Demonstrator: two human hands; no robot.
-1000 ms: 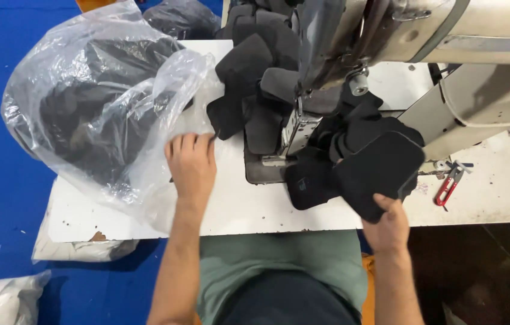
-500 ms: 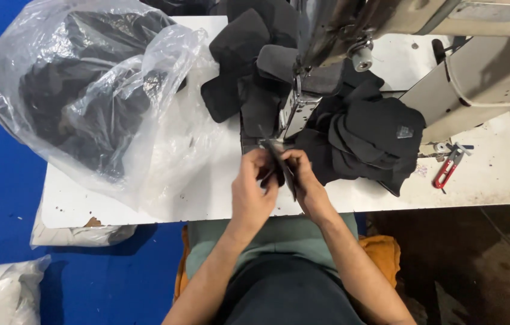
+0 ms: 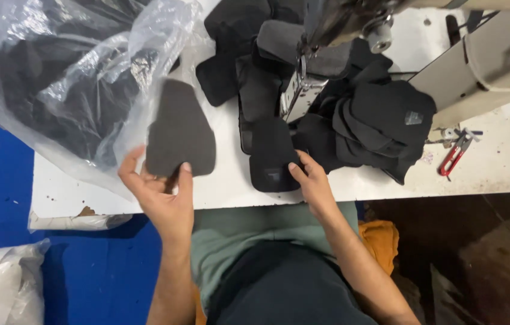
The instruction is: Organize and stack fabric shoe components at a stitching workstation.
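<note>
Head: left hand under dark felt piece

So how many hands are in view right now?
2: the left hand holds up a dark fabric piece; the right hand presses another black piece on the white table.

We are seeing the plastic bag lying at the left of the tabletop, the sewing machine standing behind at the right, a heap of cut pieces lying under it, and snips lying further right.
</note>
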